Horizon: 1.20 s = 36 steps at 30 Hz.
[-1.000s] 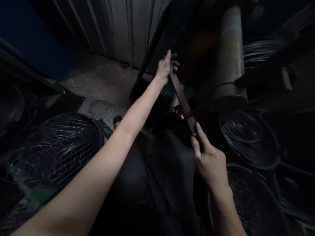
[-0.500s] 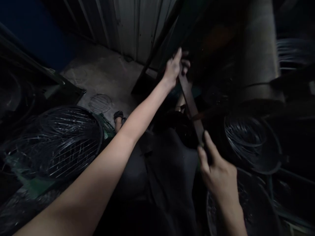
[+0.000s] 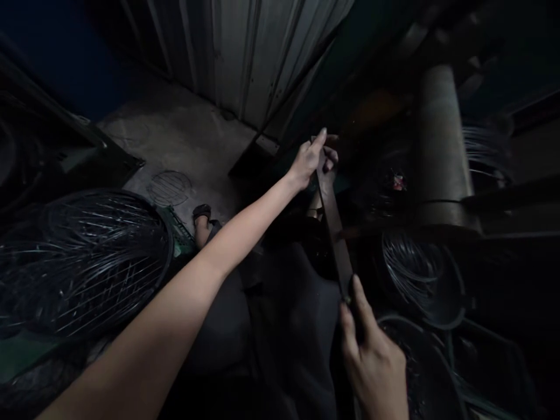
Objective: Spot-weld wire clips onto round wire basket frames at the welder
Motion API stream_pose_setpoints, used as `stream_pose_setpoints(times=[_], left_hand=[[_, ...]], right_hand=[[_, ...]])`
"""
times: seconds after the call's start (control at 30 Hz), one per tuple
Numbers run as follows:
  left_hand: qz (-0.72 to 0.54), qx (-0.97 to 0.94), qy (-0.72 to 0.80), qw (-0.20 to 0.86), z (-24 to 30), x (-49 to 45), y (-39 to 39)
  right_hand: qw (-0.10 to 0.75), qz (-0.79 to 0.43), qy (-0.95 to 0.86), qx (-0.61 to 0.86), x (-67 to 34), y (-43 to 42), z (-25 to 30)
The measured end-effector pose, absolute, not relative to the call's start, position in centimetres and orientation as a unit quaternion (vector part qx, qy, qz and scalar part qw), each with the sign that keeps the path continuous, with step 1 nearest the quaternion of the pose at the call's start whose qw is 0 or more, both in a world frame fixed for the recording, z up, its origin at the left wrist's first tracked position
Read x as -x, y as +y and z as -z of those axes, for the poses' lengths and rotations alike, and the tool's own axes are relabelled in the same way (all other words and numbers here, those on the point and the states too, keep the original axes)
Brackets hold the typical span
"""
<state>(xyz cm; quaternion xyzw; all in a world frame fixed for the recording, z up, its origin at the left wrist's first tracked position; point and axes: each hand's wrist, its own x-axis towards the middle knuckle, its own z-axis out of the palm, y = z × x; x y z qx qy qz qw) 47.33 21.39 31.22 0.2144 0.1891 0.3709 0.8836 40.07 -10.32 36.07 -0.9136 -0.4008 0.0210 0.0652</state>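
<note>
1. We see the left arm reaching forward and rightward, only slightly bent; the left hand [image 3: 308, 160] grips the far end of a flat bar [image 3: 333, 219], its lower fingers curled at the edge and one digit raised.
2. We see the right hand [image 3: 376, 361], back uppermost, pinching the bar's near end between thumb and fingers.
3. We find the flat bar slanting between both hands, left of a thick cylinder [image 3: 444, 146] and well apart from a round basket [image 3: 170, 248].
</note>
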Motion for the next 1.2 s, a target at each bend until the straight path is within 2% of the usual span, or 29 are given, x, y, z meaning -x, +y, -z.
stream_pose_setpoints(times=[0.47,0.6,0.83,1.0,1.2], left_hand=[[-0.375,-0.295,0.174,0.862,-32.1,-46.9,21.7],[-0.356,-0.27,0.167,0.879,-32.2,-46.9,21.1],[-0.332,-0.313,0.184,0.871,-33.0,-46.9,20.5],[-0.386,-0.356,0.214,0.823,-33.2,-46.5,20.7],[-0.376,-0.344,0.197,0.838,-33.2,-46.3,21.0]], right_hand=[[0.092,-0.027,-0.379,0.92,-39.9,-9.7,-35.8],[0.066,-0.031,-0.376,0.924,-39.7,-10.2,-35.8],[0.108,-0.029,-0.375,0.92,-39.7,-10.5,-35.6],[0.093,0.014,-0.389,0.916,-40.1,-10.4,-35.2],[0.106,0.006,-0.407,0.907,-40.2,-10.0,-35.0]])
